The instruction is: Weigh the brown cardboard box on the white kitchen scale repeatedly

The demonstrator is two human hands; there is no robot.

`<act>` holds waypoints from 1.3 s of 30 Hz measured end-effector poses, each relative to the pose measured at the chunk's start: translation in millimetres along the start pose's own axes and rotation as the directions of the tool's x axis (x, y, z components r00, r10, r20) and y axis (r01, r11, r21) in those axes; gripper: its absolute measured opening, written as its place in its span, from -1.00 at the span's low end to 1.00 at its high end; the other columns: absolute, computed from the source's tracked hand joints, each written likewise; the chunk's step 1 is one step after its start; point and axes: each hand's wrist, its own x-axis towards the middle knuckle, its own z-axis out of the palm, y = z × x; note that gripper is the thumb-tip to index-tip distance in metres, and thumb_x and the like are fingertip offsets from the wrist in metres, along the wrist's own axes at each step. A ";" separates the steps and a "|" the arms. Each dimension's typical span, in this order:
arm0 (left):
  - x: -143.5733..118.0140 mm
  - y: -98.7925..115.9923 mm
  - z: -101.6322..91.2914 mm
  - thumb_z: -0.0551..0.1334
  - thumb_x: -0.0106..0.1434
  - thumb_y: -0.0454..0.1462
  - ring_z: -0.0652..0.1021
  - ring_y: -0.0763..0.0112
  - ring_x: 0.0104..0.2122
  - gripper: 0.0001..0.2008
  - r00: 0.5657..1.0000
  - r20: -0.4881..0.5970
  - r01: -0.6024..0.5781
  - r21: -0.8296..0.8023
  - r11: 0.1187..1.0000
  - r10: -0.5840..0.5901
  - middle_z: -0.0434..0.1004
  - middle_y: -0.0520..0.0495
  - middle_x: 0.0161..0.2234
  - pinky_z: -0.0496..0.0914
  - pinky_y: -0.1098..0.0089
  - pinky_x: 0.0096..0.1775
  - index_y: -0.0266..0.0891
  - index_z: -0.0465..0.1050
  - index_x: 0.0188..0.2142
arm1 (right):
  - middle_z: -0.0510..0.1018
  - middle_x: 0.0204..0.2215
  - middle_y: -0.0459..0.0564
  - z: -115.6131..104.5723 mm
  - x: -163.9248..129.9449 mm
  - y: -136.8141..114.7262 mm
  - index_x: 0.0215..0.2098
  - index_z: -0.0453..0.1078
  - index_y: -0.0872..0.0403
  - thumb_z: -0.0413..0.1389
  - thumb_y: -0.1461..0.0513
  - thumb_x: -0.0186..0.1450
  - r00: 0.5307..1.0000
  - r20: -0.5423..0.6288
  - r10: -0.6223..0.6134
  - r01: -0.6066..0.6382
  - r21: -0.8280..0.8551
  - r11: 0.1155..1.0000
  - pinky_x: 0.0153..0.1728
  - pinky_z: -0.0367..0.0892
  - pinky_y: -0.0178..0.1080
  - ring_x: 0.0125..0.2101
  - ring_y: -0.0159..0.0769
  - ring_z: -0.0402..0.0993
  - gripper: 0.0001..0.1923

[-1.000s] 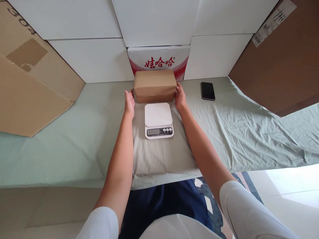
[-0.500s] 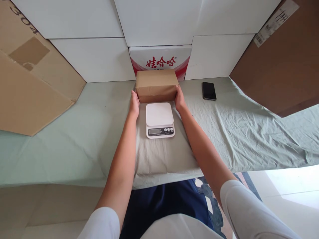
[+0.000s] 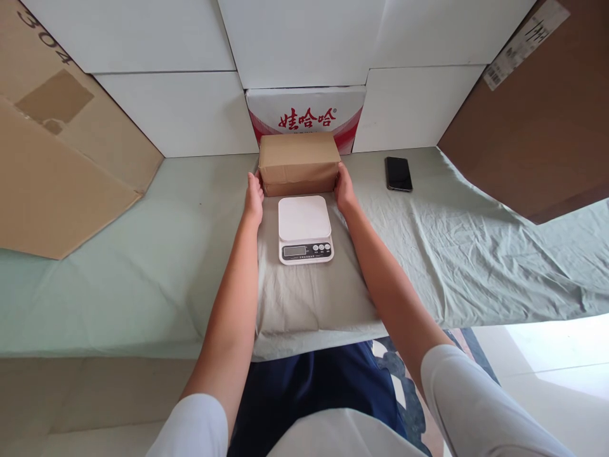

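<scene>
Both hands had closed in from a second before and gripped the brown box.
Left hand point(image 3: 254, 197) and right hand point(image 3: 343, 188) pressed flat against the ends of the cardboard box point(image 3: 299, 162), upper centre of the frame, just behind the white scale point(image 3: 305, 228); a phone point(image 3: 398, 173) lay to the right.

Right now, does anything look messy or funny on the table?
Only the green sheet: it lies crumpled on the right, below the phone. The brown box between both hands and the white scale sit straight.
</scene>
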 end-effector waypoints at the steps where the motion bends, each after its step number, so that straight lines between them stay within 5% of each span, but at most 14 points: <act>1: -0.9 -0.9 3.5 -0.16 0.31 0.37 0.17 0.17 0.49 -0.04 1.000 0.016 -0.014 -0.001 1.000 0.014 0.15 -0.20 0.49 0.03 0.14 0.47 -0.15 0.17 0.44 | 0.46 0.33 -0.13 3.4 -2.5 -0.7 0.16 0.37 -0.10 0.03 -0.32 0.18 1.000 -0.009 -0.019 0.019 -0.011 1.000 0.56 -0.01 0.08 0.47 -0.14 0.16 -0.25; 11: -21.0 22.0 -3.4 0.02 0.17 0.45 0.21 0.05 0.47 -0.03 0.991 -0.015 -0.131 -0.007 0.991 0.131 0.29 -0.23 0.42 0.08 0.06 0.46 -0.11 0.37 0.31 | 0.17 0.49 -0.32 26.0 -26.2 -49.6 0.42 0.04 -0.25 -0.03 -0.31 0.26 0.980 0.169 -0.109 0.125 -0.087 0.988 0.59 -0.12 0.04 0.55 -0.20 -0.07 -0.16; 16: -93.2 41.7 -14.0 0.04 0.26 0.36 0.24 0.04 0.46 -0.16 0.962 0.071 -0.267 0.046 0.963 0.263 0.35 -0.18 0.39 0.12 0.04 0.45 -0.08 0.40 0.29 | -0.06 0.55 -0.39 10.6 -90.0 -82.5 0.48 -0.18 -0.36 0.03 -0.29 0.30 0.943 0.293 -0.156 0.222 -0.207 0.953 0.60 -0.29 0.08 0.59 -0.16 -0.34 -0.10; 22: -168.0 36.0 -20.9 0.05 0.34 0.28 0.28 0.01 0.44 -0.26 0.966 0.107 -0.249 0.108 0.963 0.237 0.39 -0.20 0.37 0.19 0.06 0.42 -0.09 0.39 0.29 | 0.06 0.52 -0.33 -3.6 -159.7 -83.7 0.48 -0.16 -0.40 0.01 -0.23 0.35 0.965 0.233 -0.122 0.164 -0.171 0.971 0.60 -0.23 0.09 0.57 -0.15 -0.21 -0.18; 39: -172.5 20.6 -20.3 -0.02 0.37 0.27 0.25 0.09 0.46 -0.26 0.962 0.105 -0.267 0.151 0.952 0.253 0.33 -0.11 0.41 0.21 0.15 0.40 -0.02 0.30 0.36 | 0.23 0.46 -0.23 -1.8 -168.8 -77.3 0.44 0.01 -0.33 0.05 -0.18 0.34 0.976 0.209 -0.052 0.071 -0.084 0.994 0.58 -0.09 0.06 0.53 -0.14 -0.04 -0.24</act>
